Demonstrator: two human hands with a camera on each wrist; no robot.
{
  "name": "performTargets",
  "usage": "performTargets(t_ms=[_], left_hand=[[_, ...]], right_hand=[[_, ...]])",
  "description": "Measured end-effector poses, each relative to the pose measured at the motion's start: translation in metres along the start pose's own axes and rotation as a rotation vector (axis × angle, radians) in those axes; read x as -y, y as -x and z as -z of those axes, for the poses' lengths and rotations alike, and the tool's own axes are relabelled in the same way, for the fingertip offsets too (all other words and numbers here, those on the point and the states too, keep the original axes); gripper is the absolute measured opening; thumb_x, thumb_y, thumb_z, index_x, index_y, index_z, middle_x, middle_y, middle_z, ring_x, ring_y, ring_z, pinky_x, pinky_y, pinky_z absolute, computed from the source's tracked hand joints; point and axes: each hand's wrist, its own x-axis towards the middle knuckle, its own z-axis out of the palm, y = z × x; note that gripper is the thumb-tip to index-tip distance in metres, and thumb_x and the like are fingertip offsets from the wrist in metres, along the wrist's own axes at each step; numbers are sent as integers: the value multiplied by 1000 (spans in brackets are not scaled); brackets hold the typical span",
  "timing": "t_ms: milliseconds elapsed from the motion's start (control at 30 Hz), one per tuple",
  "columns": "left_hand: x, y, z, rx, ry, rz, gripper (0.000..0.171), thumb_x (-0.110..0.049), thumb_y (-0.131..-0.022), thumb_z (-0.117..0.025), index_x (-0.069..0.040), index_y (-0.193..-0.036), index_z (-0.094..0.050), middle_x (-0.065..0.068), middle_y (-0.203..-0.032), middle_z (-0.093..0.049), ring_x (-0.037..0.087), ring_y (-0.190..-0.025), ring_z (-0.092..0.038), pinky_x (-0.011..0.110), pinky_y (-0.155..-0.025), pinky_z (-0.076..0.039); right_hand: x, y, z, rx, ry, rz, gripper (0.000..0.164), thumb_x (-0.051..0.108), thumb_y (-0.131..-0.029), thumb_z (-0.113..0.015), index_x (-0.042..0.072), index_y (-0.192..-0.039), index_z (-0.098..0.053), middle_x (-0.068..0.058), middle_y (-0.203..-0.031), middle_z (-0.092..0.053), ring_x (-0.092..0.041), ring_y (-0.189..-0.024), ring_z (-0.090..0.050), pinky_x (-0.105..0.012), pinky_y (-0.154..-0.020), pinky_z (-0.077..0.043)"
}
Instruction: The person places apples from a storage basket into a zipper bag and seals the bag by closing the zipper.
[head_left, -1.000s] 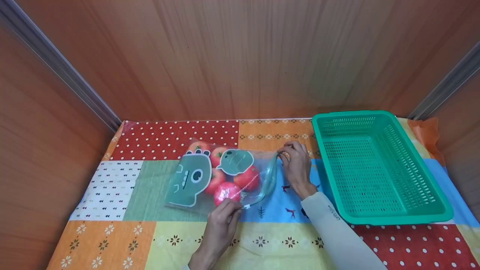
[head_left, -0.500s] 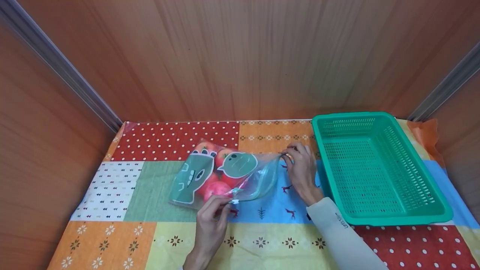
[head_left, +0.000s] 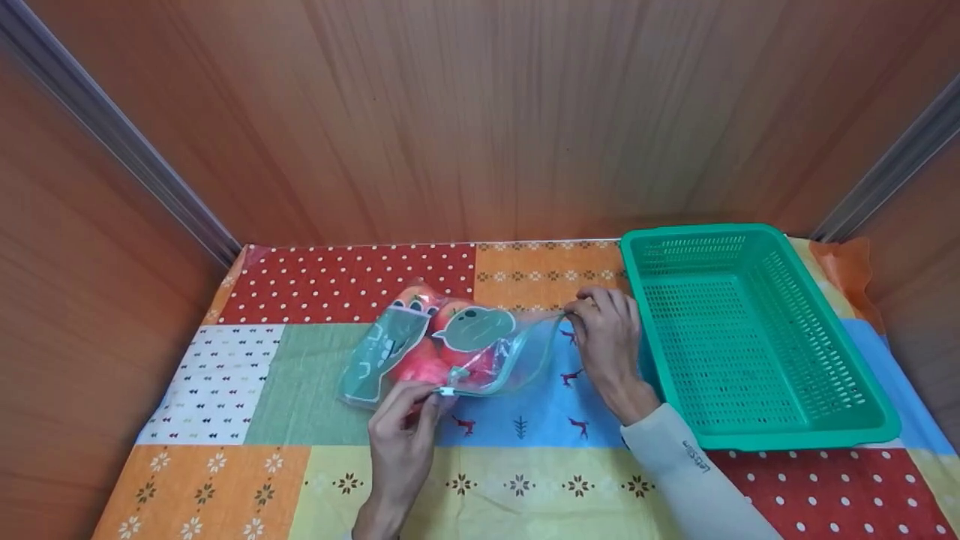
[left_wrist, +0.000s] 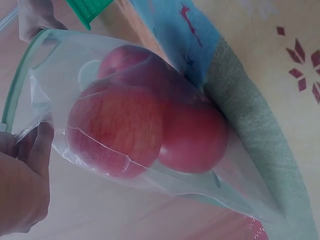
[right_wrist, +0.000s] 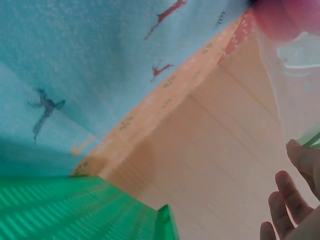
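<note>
A clear slider bag [head_left: 474, 330] with green cartoon prints lies over the cloth, several red apples [left_wrist: 117, 132] inside. At the near end of its mouth, my left hand [head_left: 401, 439] pinches the edge right beside the white slider [head_left: 448, 391]. My right hand [head_left: 611, 349] pinches the far corner of the mouth between thumb and fingertips. Between the hands the green zip strip [left_wrist: 20, 82] bows in a curve. In the left wrist view the apples press against the bag's film, which is pulled taut toward the hands.
A green plastic basket [head_left: 795, 441] with slotted walls stands at the right, close beside my right hand. Under everything is a patchwork cloth [head_left: 300, 375]. Wooden panels [head_left: 450, 120] rise at the back and sides. Orange cloth [head_left: 851, 274] bunches at the right back corner.
My left hand has moved left and slightly up along the mouth, with the slider beside it. My right hand has shifted a little right. The bag has bunched and tilted up at its mouth.
</note>
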Motion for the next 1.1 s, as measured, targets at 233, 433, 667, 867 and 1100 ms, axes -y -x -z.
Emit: performTargets(t_ms=[233,433,667,867,1100], left_hand=[[-7,-7,4,-24,5,-7,19,10,-93,-73,-3,-105,-79,3,-100,-74,12,-88,-68,18,-74,-60],[-13,-14,4,-49,26,-28,17,9,-94,-72,-2,-104,-79,4,-99,-73,10,-91,-69,19,-74,-61],[-20,-23,3,-76,49,-95,19,14,-90,-73,0,-102,-79,9,-95,-73,11,-90,-71,19,-74,-61],[-27,-28,1,-73,64,-95,18,12,-92,-73,0,-104,-78,9,-96,-74,11,-84,-70,20,-69,-61],[-33,-34,-2,-98,109,-146,22,15,-90,-73,-1,-104,-79,9,-95,-73,11,-78,-67,18,-61,-55]], right_hand=[[5,-3,16,5,-21,-54,6,10,-89,-85,6,-93,-83,-12,-107,-72,-35,-104,-62,-54,-94,-48],[7,-6,31,1,-52,-91,7,7,-86,-87,6,-92,-83,-13,-107,-71,-36,-102,-61,-53,-89,-47],[6,-10,50,-10,-76,-122,7,5,-87,-85,4,-93,-83,-14,-112,-72,-37,-103,-60,-54,-91,-46],[2,-12,63,-26,-91,-136,6,5,-87,-85,3,-93,-83,-16,-113,-71,-40,-105,-59,-56,-92,-44],[0,-13,77,-53,-111,-149,10,4,-86,-86,0,-94,-82,-17,-111,-70,-40,-104,-58,-56,-91,-43]])
